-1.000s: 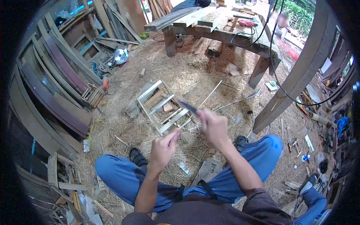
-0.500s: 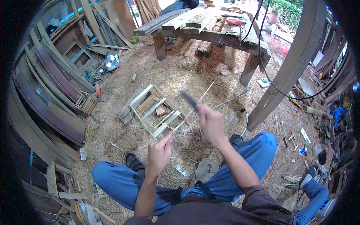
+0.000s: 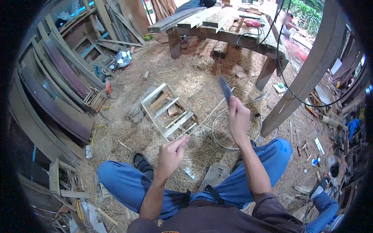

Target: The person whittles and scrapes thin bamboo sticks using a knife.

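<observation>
My left hand (image 3: 170, 156) is closed, pinching a thin pale strip (image 3: 210, 115) that looks like bamboo or rattan. The strip slants up and to the right, passing behind my right hand (image 3: 239, 121). That hand is wrapped around a knife, its handle hidden in the fist. The knife's dark blade (image 3: 225, 89) points up and slightly left, near the far end of the strip; whether they touch I cannot tell. Beyond my left hand, a slatted wooden frame (image 3: 179, 126) lies on the floor. A looped thin strip (image 3: 214, 134) rests behind my right hand.
Shavings and scraps cover the floor (image 3: 128, 105). A wooden workbench (image 3: 233, 37) holds planks and a red power tool (image 3: 253, 24). A slanting post (image 3: 307, 70) stands at right with a hanging black cable. A circular saw (image 3: 123, 58) lies at left. Another person's leg (image 3: 325, 206) shows lower right.
My right hand has moved right and away from my left hand, and the knife blade now points more upright. My left hand still pinches the strip. The whole view has shifted slightly.
</observation>
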A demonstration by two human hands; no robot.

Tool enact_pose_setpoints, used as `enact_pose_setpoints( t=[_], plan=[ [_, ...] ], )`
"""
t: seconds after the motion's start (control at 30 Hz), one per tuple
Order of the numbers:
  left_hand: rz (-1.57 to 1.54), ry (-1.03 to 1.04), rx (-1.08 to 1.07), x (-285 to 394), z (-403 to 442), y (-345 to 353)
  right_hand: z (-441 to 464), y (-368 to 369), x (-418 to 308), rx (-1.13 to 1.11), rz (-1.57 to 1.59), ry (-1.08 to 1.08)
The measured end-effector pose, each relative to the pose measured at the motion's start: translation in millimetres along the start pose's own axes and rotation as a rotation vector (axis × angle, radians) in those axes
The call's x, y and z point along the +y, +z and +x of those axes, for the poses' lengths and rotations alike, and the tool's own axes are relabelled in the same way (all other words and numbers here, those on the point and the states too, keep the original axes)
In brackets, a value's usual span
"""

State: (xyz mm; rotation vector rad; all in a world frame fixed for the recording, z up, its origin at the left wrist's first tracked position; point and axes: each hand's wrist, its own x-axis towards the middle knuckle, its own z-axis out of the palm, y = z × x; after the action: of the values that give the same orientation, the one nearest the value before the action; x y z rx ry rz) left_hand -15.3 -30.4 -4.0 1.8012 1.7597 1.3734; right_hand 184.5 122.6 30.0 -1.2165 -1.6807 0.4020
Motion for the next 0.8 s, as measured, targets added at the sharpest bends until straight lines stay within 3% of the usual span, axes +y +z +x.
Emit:
enact_pose_setpoints(
  t=[0.07, 0.17, 0.27, 0.37, 0.47, 0.57, 0.67, 0.8],
  plan=[
    [-0.019, -0.004, -0.006, -2.7, -3.2, 0.4, -3.0, -2.9, -2.0, -0.002, -0.011, 0.009],
    [0.007, -0.07, -0.012, -4.1, -2.3, 0.8, -44.7, 36.4, 1.9, 0.001, 0.082, -0.346],
    [0.019, -0.102, 0.011, -6.9, 1.1, -3.3, -50.6, 32.7, -16.9, -0.256, -0.012, -0.295],
    [-0.042, -0.027, 0.046, -2.3, 1.3, -1.7, -17.6, 10.0, -18.3, -0.094, 0.027, -0.108],
    [-0.025, 0.03, 0.036, -2.2, 0.5, 4.7, -8.5, 5.3, 0.5, 0.04, -0.081, -0.132],
    [0.029, -0.012, 0.004, -5.4, 1.0, 8.6, -46.6, 31.9, -7.9, -0.046, 0.026, -0.383],
    [0.097, -0.103, -0.029, -7.0, 4.0, 0.8, -51.6, 39.0, -12.3, -0.237, -0.036, -0.296],
    [-0.025, -0.081, 0.023, 1.7, 3.7, -0.2, -16.1, 13.7, 1.7, -0.032, -0.009, -0.091]
  ],
)
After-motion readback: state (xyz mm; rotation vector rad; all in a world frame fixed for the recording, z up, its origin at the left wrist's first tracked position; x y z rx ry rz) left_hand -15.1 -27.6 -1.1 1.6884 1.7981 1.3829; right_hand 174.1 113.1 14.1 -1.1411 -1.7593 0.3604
